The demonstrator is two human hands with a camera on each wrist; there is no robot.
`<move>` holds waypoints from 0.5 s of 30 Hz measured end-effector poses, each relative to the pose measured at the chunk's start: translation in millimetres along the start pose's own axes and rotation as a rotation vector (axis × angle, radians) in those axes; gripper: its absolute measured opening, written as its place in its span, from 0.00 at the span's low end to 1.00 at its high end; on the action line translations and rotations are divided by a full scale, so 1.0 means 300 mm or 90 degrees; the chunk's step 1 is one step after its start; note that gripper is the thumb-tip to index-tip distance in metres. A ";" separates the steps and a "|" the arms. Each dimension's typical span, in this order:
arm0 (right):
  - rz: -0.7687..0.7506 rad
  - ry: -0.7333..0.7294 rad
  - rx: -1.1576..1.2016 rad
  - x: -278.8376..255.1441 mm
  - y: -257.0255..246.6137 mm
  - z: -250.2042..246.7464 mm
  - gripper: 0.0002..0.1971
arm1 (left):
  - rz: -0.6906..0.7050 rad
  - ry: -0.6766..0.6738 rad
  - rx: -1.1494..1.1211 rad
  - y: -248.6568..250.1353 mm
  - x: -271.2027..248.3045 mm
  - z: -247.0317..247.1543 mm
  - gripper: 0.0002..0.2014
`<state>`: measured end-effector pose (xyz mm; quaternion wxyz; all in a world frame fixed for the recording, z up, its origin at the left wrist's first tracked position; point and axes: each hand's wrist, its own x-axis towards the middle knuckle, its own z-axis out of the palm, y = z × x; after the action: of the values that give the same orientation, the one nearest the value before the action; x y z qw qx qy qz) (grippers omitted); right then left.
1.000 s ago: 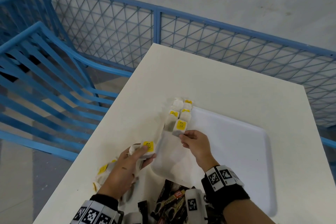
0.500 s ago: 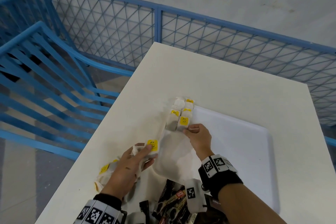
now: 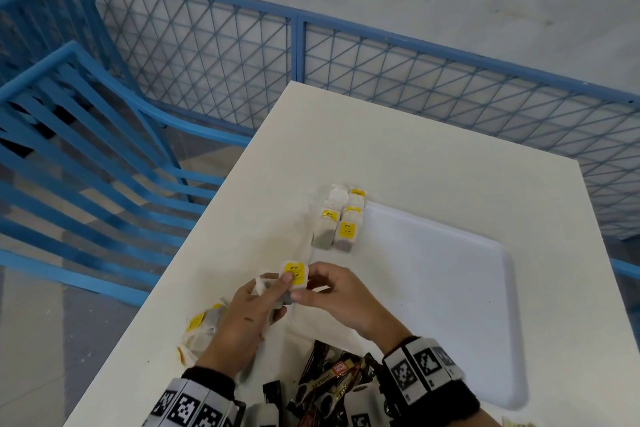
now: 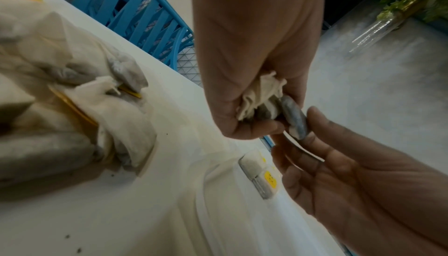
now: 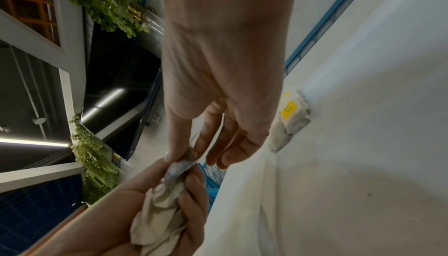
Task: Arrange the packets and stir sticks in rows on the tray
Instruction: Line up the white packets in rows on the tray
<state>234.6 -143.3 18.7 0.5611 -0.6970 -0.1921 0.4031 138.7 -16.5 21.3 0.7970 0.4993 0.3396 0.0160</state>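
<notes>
Only partial lettering "CRAMA" shows on a dark sachet; nothing else is legible.

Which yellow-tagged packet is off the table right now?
The packet pinched between the left hand and right hand; the others lie in rows at the tray corner or heaped on the table.

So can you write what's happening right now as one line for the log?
left hand: grips tea bags | right hand: pinches top tea bag | tray: two short rows of tea bags at far-left corner | step: handover

even soft daylight in head view, faint shadows, fence lines bowed at edges, wrist views dimmer, near objects blurred, ceiling strip lights glaring
</notes>
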 end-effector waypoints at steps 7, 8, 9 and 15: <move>0.032 0.053 0.077 0.010 0.025 0.018 0.03 | 0.014 0.016 0.002 -0.013 0.000 -0.022 0.15; 0.037 0.073 0.090 0.017 0.032 0.013 0.03 | 0.004 0.016 -0.018 -0.017 0.002 -0.028 0.13; 0.044 0.095 0.101 0.024 0.039 0.006 0.03 | -0.008 0.018 -0.042 -0.019 0.002 -0.033 0.11; 0.080 0.173 0.132 0.072 0.066 -0.047 0.07 | -0.038 0.021 -0.117 -0.027 0.007 -0.060 0.10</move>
<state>254.8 -142.3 -6.8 0.6244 -0.6939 -0.0280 0.3575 127.8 -5.8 8.8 0.8340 0.4133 0.3642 0.0317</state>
